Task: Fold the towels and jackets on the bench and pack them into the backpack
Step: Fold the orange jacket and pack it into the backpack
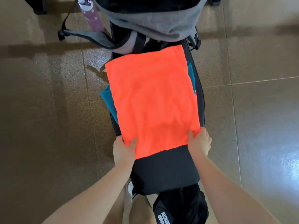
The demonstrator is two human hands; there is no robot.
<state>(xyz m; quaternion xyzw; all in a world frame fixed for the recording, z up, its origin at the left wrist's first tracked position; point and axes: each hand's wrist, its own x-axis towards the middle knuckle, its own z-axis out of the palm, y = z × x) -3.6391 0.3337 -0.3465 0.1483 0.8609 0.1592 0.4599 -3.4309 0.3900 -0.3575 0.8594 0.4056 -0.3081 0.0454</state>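
Now both hands pinch the orange towel's (152, 101) near corners, left hand (123, 149) at 7 o'clock, right hand (199, 142) at 5, ready to fold it toward the backpack (150, 21) (12 o'clock) on the bench (165, 168).

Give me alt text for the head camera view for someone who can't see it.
Both hands, left hand and right hand, grip the near corners of an orange towel spread flat on a black bench, over a teal towel. A grey backpack with a purple bottle sits at the far end.
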